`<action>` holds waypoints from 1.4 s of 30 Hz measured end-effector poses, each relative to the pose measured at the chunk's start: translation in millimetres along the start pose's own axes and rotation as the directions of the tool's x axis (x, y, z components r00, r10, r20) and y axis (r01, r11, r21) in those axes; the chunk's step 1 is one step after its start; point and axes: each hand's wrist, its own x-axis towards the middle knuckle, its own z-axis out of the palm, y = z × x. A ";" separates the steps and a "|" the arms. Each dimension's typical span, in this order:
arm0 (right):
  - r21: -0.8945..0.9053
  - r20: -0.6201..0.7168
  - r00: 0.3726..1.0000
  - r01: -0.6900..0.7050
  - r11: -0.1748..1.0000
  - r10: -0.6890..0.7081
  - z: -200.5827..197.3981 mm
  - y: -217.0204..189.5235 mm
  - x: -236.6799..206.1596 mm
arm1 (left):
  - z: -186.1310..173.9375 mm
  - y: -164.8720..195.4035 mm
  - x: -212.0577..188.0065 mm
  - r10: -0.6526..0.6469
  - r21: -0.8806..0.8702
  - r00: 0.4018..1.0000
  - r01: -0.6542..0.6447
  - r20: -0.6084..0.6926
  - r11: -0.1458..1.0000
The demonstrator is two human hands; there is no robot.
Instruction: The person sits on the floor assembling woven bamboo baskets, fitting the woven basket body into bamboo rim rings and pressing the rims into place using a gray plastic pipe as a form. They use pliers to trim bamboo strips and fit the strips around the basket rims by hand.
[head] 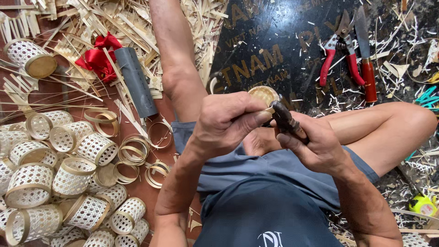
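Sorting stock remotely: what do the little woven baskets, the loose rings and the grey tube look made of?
Woven baskets: apparently thin pale bamboo or cane strips in an open lattice, with tan bent-strip rims, unvarnished and matte. Loose rings: seemingly the same tan strip coiled into hoops, like the splinters scattered around. Grey tube: probably plastic pipe, with a smooth, uniform, dull surface.
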 end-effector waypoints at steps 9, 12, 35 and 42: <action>-0.516 -0.116 0.907 0.294 0.805 -0.406 0.8 -12.8 15.4 | 3.5 13.6 -5.5 -0.087 0.133 0.990 0.101 -0.111 0.986; -0.443 -0.108 0.942 0.240 0.864 -0.317 2.9 -5.5 11.4 | 7.4 12.0 -6.3 -0.041 0.170 0.993 0.060 -0.110 0.984; -0.325 -0.112 0.964 0.192 0.926 -0.240 -23.9 41.5 -3.4 | 11.4 -5.6 -2.0 -0.425 -0.009 0.903 0.425 -0.066 0.905; -0.692 -0.551 0.822 -0.547 0.471 0.145 -171.2 167.7 39.1 | -23.8 -14.4 -29.3 -0.042 -0.420 0.957 -0.086 -0.288 0.904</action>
